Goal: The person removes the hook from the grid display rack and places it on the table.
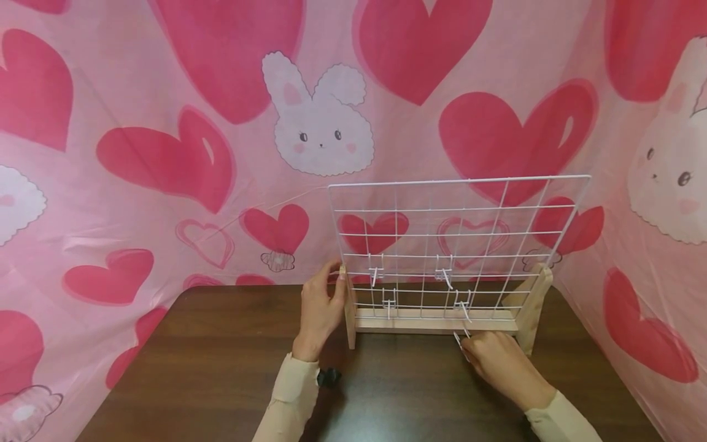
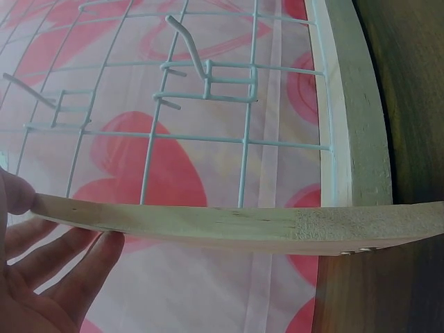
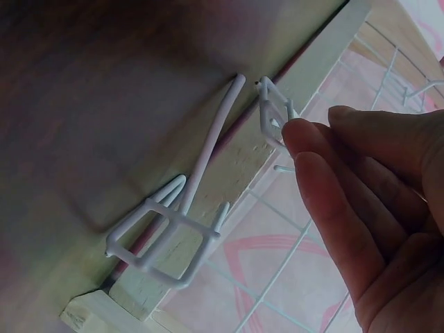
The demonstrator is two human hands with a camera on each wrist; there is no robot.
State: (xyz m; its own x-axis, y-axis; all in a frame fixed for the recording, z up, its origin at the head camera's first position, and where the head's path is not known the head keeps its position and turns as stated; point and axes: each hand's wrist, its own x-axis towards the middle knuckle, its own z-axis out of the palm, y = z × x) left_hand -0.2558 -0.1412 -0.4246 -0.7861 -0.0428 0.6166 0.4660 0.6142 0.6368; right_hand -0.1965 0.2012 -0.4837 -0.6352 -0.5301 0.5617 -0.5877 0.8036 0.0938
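A white wire grid [image 1: 425, 221] stands tilted back in a wooden stand [image 1: 431, 320], with several white wire hooks [image 1: 444, 274] hung on its lower part. My left hand [image 1: 322, 301] grips the top of the left wooden side piece [image 2: 180, 222], thumb on one side and fingers on the other. At the front right of the base, my right hand [image 1: 494, 359] pinches a white wire hook [image 3: 272, 114] between thumb and fingers. Another loose-looking hook [image 3: 166, 232] overlaps the base bar in the right wrist view, apart from the fingertips.
The stand rests on a dark brown wooden table [image 1: 221, 350]. Its right side piece [image 1: 533, 313] rises beyond the right hand. A small black object [image 1: 329, 377] shows beside the left sleeve. Pink cloth [image 1: 248, 141] with hearts and rabbits hangs behind and at the sides.
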